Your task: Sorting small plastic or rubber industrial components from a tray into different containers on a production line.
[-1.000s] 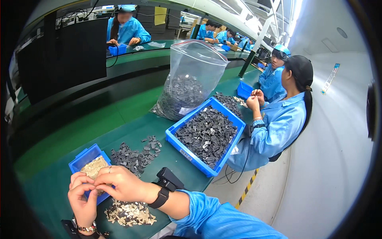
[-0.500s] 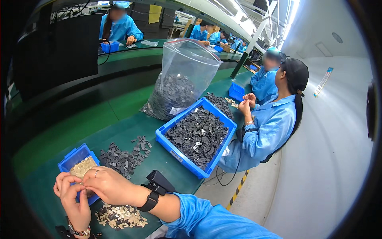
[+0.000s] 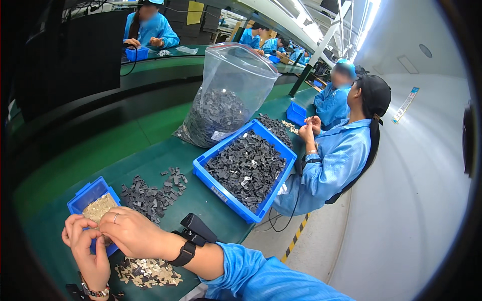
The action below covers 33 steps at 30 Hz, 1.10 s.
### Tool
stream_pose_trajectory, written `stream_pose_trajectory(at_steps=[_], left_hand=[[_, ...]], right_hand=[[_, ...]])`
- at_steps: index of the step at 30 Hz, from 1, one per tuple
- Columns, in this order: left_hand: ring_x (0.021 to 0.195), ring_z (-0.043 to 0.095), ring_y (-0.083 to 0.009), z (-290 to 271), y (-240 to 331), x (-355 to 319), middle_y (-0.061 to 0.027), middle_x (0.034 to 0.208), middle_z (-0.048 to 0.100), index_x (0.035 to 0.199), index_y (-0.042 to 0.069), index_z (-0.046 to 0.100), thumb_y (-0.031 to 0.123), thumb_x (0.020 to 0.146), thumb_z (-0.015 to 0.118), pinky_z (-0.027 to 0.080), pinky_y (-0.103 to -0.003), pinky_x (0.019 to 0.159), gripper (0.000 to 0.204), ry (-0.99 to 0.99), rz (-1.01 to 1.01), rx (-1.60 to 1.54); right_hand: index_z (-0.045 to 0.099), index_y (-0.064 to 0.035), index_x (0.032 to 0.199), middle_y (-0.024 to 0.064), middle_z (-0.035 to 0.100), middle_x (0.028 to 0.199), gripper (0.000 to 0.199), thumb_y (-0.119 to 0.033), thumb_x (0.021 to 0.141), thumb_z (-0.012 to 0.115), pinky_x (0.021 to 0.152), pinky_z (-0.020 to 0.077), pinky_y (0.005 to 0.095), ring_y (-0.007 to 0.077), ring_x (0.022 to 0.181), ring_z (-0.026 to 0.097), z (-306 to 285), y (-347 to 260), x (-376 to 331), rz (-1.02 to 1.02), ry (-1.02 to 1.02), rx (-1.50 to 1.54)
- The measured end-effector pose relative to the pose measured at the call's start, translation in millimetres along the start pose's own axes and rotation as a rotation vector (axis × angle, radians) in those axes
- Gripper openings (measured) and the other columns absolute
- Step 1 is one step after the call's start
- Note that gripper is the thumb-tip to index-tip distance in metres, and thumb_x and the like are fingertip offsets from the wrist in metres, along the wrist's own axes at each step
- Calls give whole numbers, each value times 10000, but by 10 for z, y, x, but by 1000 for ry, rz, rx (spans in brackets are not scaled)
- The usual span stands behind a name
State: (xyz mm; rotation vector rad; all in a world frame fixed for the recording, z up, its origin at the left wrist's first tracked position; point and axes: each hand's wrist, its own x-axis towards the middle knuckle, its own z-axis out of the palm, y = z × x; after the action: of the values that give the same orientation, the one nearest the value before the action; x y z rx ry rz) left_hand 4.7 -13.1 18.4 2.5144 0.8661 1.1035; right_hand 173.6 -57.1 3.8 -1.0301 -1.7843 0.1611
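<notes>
Two hands meet at the lower left of the frame. The left hand (image 3: 88, 251) and right hand (image 3: 131, 232) have their fingers curled together, pinching something too small to make out, right over the small blue bin (image 3: 83, 198) of tan pieces. Just below lies a pale pile of parts (image 3: 148, 272) at the table's near edge. A dark pile (image 3: 150, 193) sits above. Between it and the big blue tray (image 3: 228, 185) is bare green table (image 3: 198, 200).
</notes>
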Motion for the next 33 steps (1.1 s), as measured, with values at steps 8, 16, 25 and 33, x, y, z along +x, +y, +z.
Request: stream_pose_trajectory(at_steps=[8,16,25,33], left_hand=[[1066,510,-301,-12,-80,-1,-99,942,559,812,38,523,61,793,592,280,-427,991,75,60,-75,-21],[988,609,-256,36,-166,-65,-68,860,647,813,43,592,9,795,624,253,-439,1056,50,207,-123,-38],[1002,590,-255,46,-86,-32,-55,841,634,798,36,612,10,775,635,251,-423,1041,41,187,-131,-21],[995,549,-269,34,-17,7,-59,814,606,787,41,605,13,766,615,236,-430,1028,36,74,-77,-13]], right_hand=[[595,15,838,154,604,826,68,-19,782,613,748,477,425,352,782,595,-45,11,13,112,174,-103],[636,9,821,127,642,827,62,-36,780,649,763,484,405,317,808,630,-43,62,-16,170,96,-202],[635,-6,812,102,608,827,74,-67,788,668,764,440,398,296,820,589,-73,26,-4,137,36,-163],[624,-20,856,102,586,875,57,-38,803,632,798,429,407,310,861,563,-30,-26,35,88,63,59]])
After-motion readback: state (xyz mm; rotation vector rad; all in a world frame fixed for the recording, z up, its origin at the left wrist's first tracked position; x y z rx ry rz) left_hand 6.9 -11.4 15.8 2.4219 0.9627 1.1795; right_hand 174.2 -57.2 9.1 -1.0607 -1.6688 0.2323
